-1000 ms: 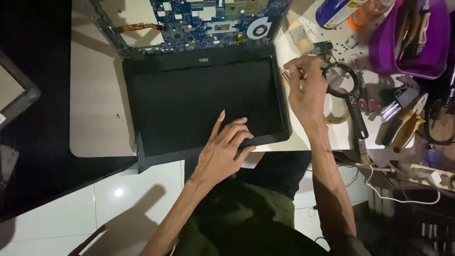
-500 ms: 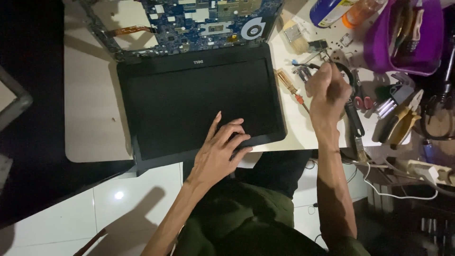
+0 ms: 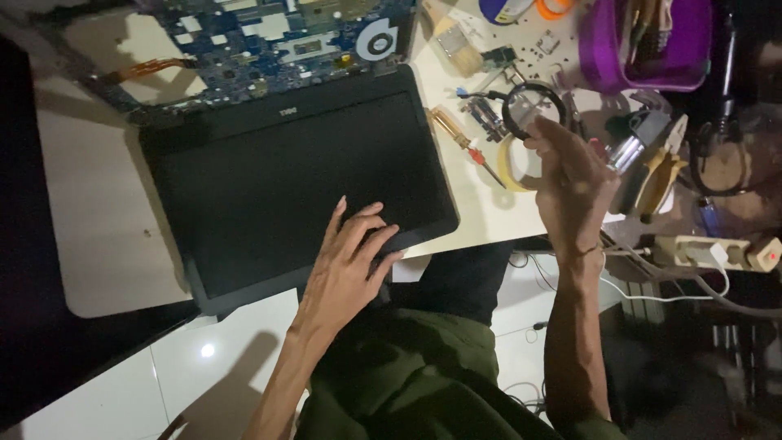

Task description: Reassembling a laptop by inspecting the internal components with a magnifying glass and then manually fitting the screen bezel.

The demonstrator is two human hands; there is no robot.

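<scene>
My left hand (image 3: 350,265) lies flat, fingers spread, on the lower edge of a black laptop screen panel (image 3: 277,179) that rests on the white table (image 3: 106,212). My right hand (image 3: 573,183) hovers to the right of the panel with its back to the camera and its fingers curled. Its fingertips are just below a black ring (image 3: 511,104) and beside a yellowish tape roll (image 3: 507,167). Whether it pinches something small is hidden. An amber-handled screwdriver (image 3: 458,136) lies between the panel and this hand.
An exposed blue laptop motherboard (image 3: 269,41) with a round fan lies behind the panel. A brush (image 3: 456,41), a purple container (image 3: 643,49), yellow-handled pliers (image 3: 661,167) and small parts crowd the right side. A white power strip (image 3: 717,253) and cables hang off the table's right edge.
My right hand moved from the panel's right edge rightward, over the black ring and tools. My left hand stayed flat on the panel. The view shifted slightly.
</scene>
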